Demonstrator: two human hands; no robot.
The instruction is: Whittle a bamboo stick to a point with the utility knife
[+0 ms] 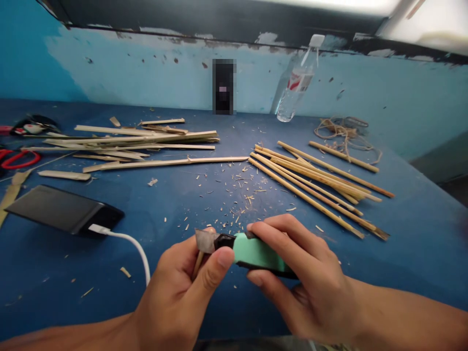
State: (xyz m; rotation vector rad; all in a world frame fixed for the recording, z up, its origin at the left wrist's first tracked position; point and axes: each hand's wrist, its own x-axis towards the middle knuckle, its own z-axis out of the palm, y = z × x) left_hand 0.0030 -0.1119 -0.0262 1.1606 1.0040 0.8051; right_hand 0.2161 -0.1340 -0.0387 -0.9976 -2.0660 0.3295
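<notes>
My right hand is wrapped round the green and black handle of a utility knife. The knife's short grey blade points left and lies over my left hand. Between the left thumb and fingers is a thin wooden stick, mostly hidden by the hand and the blade. My left thumb rests at the knife's black front end. Small shavings are scattered on the blue table just beyond both hands.
Several slim sticks lie at right, near tangled twine. Split strips lie at left by red-handled scissors. A phone has a white cable. A water bottle and a blurred dark object stand at the wall.
</notes>
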